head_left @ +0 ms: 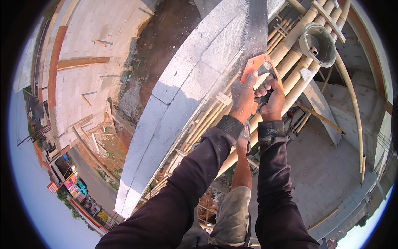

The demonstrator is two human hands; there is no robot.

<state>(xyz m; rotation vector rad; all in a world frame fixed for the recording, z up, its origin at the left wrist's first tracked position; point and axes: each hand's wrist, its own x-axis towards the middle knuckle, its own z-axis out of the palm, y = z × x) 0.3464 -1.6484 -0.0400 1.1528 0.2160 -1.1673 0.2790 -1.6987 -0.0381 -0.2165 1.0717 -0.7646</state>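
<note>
Both hands grip the orange handle of a handsaw, whose dark toothed blade points away from me. My left hand closes around the handle's left side, its thumb lying along the orange part. On the right side, my right hand is wrapped around the grip with its fingers curled. The blade stands over the pale grey blocks of a wall top, at the far block; how deep it sits in a cut I cannot tell. White dust speckles both hands and the cuffs.
Bamboo poles form a scaffold right of the wall, with my foot on them. A grey bucket and a small pale block piece rest there. Steep drops lie on both sides, with a block wall on the left.
</note>
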